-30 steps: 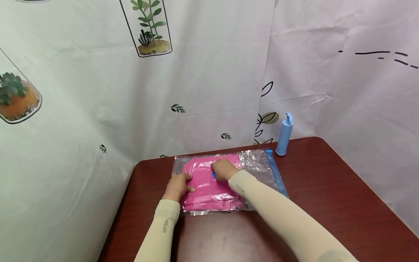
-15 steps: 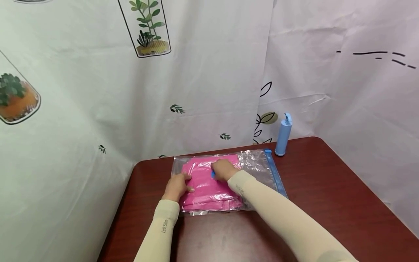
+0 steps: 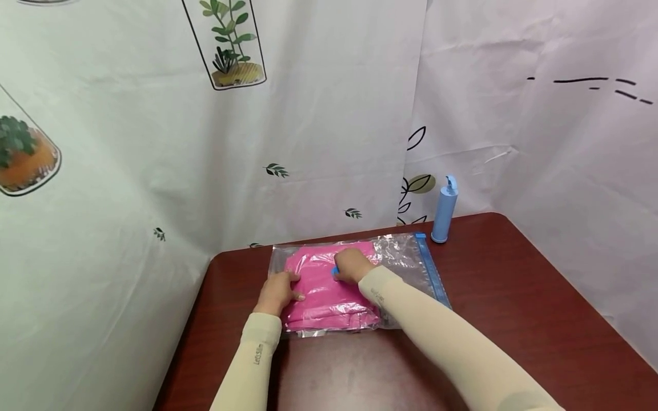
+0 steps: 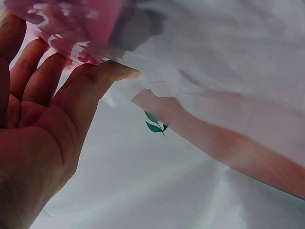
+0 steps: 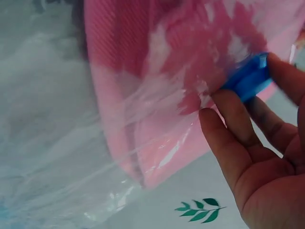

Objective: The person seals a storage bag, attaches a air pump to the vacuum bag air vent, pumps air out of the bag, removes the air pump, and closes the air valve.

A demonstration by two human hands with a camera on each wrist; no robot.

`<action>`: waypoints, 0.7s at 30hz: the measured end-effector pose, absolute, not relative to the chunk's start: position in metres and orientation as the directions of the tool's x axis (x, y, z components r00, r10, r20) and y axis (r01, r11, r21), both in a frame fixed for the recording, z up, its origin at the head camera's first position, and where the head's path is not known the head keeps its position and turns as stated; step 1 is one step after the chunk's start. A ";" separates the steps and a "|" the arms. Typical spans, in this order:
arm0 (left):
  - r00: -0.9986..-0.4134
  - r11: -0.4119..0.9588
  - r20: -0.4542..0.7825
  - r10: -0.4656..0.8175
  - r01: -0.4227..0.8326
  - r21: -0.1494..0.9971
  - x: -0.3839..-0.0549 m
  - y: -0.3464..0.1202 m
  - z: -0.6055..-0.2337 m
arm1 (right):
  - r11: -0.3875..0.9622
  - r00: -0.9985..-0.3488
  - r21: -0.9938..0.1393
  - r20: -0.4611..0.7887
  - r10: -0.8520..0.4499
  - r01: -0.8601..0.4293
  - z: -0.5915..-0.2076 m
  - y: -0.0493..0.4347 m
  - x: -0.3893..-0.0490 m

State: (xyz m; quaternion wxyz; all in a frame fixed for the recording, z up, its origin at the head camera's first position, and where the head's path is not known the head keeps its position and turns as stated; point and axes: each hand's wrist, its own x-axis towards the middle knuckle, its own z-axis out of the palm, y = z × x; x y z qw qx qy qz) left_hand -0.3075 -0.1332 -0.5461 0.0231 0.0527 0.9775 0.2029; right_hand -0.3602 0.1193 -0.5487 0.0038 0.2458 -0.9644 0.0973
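In the head view a clear vacuum storage bag (image 3: pixel 401 260) lies flat on the table, with folded pink cloth (image 3: pixel 321 285) inside its left part. My right hand (image 3: pixel 352 265) is over the cloth, pinching a small blue valve cap (image 3: pixel 335 271) on the bag. In the right wrist view the blue cap (image 5: pixel 250 78) sits between thumb and fingers, with the ribbed pink cloth (image 5: pixel 124 47) behind the film. My left hand (image 3: pixel 277 291) rests on the bag's left edge, thumb and fingers spread. Its fingers touch the film in the left wrist view.
A blue hand pump (image 3: pixel 445 211) stands upright at the back of the reddish-brown table (image 3: pixel 504 285), just beyond the bag's right end. A blue zip strip with a slider (image 3: pixel 420 236) runs along that end. A printed white curtain (image 3: pixel 329 125) hangs behind.
My right hand has turned slightly at the blue valve cap and shifted a little, its fingers still on it. The left hand stays at the bag's edge.
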 end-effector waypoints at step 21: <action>-0.994 0.916 -0.026 0.108 0.090 0.390 -0.327 -0.146 -0.559 | 0.830 -0.990 -0.540 0.045 -0.137 -0.139 -0.501 0.367 -0.278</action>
